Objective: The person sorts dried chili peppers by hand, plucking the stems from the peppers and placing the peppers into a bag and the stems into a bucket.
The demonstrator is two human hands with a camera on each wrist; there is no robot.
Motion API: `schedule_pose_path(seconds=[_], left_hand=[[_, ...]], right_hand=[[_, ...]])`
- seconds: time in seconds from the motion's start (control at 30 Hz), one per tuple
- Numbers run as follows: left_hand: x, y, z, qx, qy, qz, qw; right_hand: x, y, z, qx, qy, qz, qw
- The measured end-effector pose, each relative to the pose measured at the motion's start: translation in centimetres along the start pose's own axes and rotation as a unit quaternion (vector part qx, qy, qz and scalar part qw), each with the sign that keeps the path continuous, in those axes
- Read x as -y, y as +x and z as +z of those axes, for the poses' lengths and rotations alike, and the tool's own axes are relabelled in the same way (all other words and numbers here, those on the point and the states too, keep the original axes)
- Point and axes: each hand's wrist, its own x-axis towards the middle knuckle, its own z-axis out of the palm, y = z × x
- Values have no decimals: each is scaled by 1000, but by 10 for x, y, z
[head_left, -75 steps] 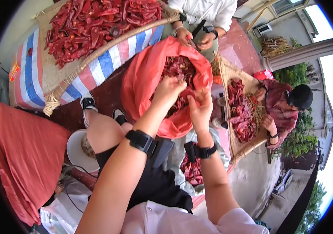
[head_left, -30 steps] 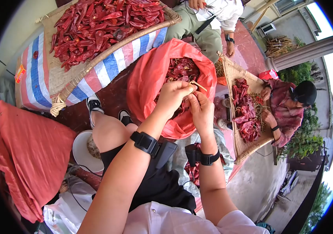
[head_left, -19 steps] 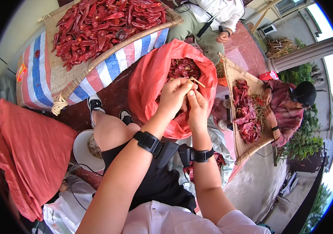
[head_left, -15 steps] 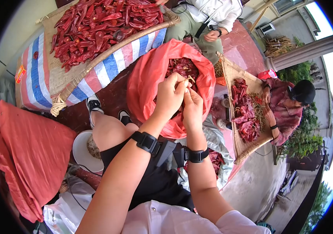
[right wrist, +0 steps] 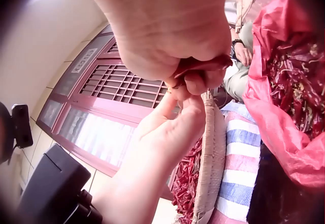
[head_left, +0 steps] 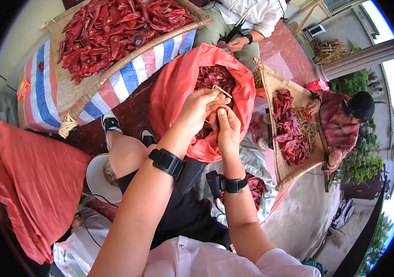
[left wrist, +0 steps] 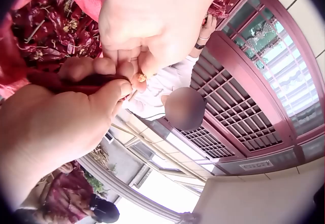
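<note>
In the head view, my left hand (head_left: pixel 194 111) and right hand (head_left: pixel 228 129) meet above the open red sack (head_left: pixel 171 92) of dried chillies (head_left: pixel 215 77). A thin pale stem (head_left: pixel 221 91) sticks out at my left fingertips. My right hand (left wrist: pixel 56 122) grips a dark red chilli (left wrist: pixel 76 84), with its thumb along the pod. Beside its end, the left hand (left wrist: pixel 152 20) pinches at a small yellowish stem base (left wrist: pixel 141 77). From the right wrist, the chilli (right wrist: pixel 200 66) shows under the right hand (right wrist: pixel 172 25), and the left fingers touch its stem end.
A woven tray (head_left: pixel 90 94) heaped with chillies stands at upper left on striped cloth. Another tray (head_left: pixel 289 177) lies at right before a person in a black cap (head_left: pixel 359 111). A white bucket (head_left: pixel 96 184) is by my leg; someone in white sits beyond the sack.
Compared with half a second earlier, more of the pale stem shows at my left fingertips and my left forearm has shifted left. The capped person's hands have moved apart.
</note>
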Motion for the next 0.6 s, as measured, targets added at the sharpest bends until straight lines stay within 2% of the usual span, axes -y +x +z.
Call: schedule_pose_path(seconds=[0.03,0.1,0.17,0.23,0.3,0.37,0.43,0.47,0.5,0.53,0.57,0.6], left_hand=[[0,0,-1,-1,-1,-3,1000],[-1,1,-2,-66,-3,-19,998],[-6,-1,-4,-92,78,-10,993],[-10,-1,-6,-106,76,-1,991],[-10,0,-9,-138,81,5,987],[-12,-1,-9,-116,87,17,989],[-13,-3,-4,-128,85,17,988],[-13,-4,-3,-130,80,20,988],[-13,-4,-2,-131,76,24,988],[-12,-4,-3,-137,81,19,987],[-12,-4,-1,-137,82,18,987],[-13,-6,0,-140,88,18,986]], right_hand=[[2,-1,-1,14,5,6,1000],[2,-6,-6,27,10,17,999],[3,-18,-19,19,26,62,998],[-11,-35,-52,9,-60,61,996],[-32,-62,-96,-37,-125,102,986],[-44,-95,-138,-68,-203,181,960],[-72,-137,-198,-76,-176,256,948],[-87,-159,-226,-77,-176,257,947],[-103,-181,-251,-48,-336,229,912],[-110,-192,-261,-17,-486,196,852],[-110,-192,-260,-17,-485,197,852],[-109,-191,-256,-14,-553,130,823]])
